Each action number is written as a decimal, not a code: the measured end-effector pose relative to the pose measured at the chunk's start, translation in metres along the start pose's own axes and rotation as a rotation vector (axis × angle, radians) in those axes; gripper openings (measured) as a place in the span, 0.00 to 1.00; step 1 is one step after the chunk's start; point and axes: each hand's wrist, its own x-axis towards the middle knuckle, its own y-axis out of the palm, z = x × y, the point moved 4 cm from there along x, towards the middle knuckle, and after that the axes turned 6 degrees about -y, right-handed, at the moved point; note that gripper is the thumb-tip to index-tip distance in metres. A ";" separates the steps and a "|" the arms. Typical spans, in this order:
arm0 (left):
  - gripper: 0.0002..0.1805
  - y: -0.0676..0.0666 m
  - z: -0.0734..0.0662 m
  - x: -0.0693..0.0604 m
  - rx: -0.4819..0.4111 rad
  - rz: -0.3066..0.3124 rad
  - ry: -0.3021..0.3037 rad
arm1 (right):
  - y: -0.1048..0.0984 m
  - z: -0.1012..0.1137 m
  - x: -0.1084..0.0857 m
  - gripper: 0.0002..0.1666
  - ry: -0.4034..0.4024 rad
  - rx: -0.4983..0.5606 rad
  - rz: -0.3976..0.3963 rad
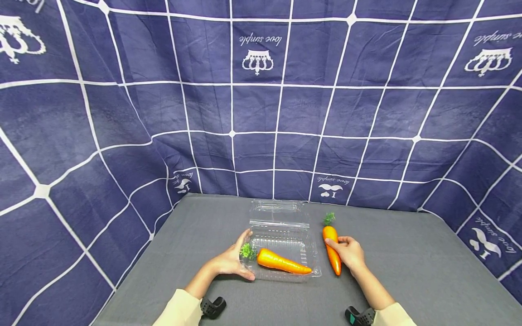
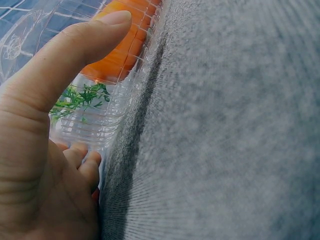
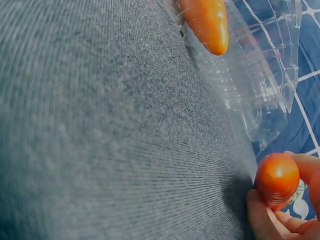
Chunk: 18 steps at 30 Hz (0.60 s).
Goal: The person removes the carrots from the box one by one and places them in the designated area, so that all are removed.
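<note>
A clear plastic box (image 1: 285,237) with its lid folded back stands on the grey table. One carrot (image 1: 281,261) lies in it, pointed end to the right, green leaves (image 1: 247,251) at the left end. My left hand (image 1: 232,260) rests against the box's left side, thumb and fingers spread; the left wrist view shows the thumb (image 2: 75,55) in front of the box wall. To the right of the box, my right hand (image 1: 350,254) pinches a second carrot (image 1: 331,234) between thumb and fingers. In the right wrist view that carrot (image 3: 277,181) is seen end-on.
The grey table surface (image 1: 204,213) extends around the box on both sides. Behind it and at the sides hangs a blue cloth (image 1: 257,108) with white lines. The raised lid (image 1: 279,212) lies toward the cloth.
</note>
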 end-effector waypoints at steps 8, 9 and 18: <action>0.74 -0.001 0.000 0.000 -0.002 -0.005 0.000 | 0.000 0.000 -0.001 0.36 0.030 0.006 0.017; 0.74 0.000 0.000 0.000 -0.001 -0.005 -0.001 | 0.000 0.000 -0.001 0.36 0.035 0.009 0.016; 0.74 0.000 0.000 -0.001 0.005 -0.005 -0.004 | -0.002 0.000 -0.003 0.34 0.025 -0.064 0.015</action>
